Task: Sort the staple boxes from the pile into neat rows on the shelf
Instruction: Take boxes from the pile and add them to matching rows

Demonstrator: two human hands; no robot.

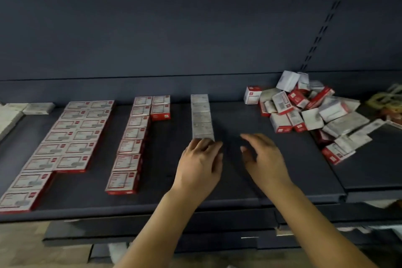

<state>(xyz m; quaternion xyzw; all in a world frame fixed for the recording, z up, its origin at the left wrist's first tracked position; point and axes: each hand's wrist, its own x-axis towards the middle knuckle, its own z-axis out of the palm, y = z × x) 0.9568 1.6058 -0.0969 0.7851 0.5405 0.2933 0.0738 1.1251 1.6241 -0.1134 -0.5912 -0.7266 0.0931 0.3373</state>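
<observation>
The dark shelf (165,154) carries several rows of staple boxes, and the frame is a little blurred. At about 9 o'clock from the middle of the view stands a double row of red-edged boxes (65,135), lying flat and running from the back wall toward the front edge at 8 o'clock. Beside it, near the centre, is a second red-edged row (130,143), with two more boxes (160,107) next to its far end. Just right of that is a narrow row of white boxes (201,116), set end to end. The left hand (200,163) rests at the near end of this white row, its fingers lying over the last box; I think they touch it rather than grasp it, but the blur makes this uncertain. The right hand (264,159) hovers just beside it, at 3 o'clock from the left hand, with fingers relaxed and spread and nothing in it. The loose pile of staple boxes (309,113) lies at 2 o'clock, well apart from both hands, with boxes tilted in all directions.
</observation>
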